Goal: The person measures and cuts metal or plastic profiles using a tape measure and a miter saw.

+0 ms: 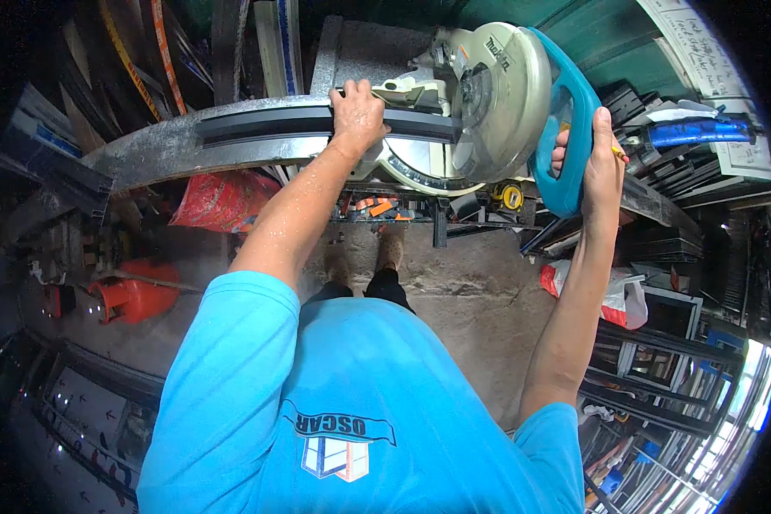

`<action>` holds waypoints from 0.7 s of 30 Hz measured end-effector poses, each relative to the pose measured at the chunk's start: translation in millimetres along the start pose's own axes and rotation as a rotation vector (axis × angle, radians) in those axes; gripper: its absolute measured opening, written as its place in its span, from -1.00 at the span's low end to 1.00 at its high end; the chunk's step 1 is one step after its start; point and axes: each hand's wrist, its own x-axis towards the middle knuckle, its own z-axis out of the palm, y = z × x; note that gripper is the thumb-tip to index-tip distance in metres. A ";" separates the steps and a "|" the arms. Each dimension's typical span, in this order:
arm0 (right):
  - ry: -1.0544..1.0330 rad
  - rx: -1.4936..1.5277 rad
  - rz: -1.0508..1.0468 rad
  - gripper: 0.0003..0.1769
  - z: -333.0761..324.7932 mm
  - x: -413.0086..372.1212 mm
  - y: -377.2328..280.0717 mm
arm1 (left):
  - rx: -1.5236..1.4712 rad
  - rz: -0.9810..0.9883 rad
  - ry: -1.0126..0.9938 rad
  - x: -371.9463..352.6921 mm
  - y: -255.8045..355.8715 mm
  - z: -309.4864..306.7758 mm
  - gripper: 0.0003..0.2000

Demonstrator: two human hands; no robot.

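A miter saw (507, 94) with a cream blade guard stands at the top of the view, its head over the right end of a long dark metal profile (265, 127). My left hand (358, 116) is closed over this profile, holding it near the saw's fence. My right hand (604, 163) wraps round the saw's teal handle (574, 128), with fingertips showing through its opening. Beside that hand a small yellow and red tip (619, 154) sticks out; I cannot make out what it belongs to. The guard hides where blade and profile meet.
A metal bench (146, 158) runs left from the saw. Below the saw lie a yellow tape measure (507, 197) and orange pieces (379, 207). A red sack (223, 204) and an orange gas cylinder (141, 291) are at left. Stacked profiles (660, 244) line the right.
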 end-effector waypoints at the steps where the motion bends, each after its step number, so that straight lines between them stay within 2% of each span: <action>1: 0.005 0.000 0.001 -0.30 0.7 -0.6 -1.4 | 0.003 -0.002 -0.004 0.1 0.0 -1.1 -0.55; 21: 0.020 0.050 -0.068 -0.34 1.9 -4.1 15.9 | 0.029 0.019 0.044 -1.2 0.9 0.7 -0.56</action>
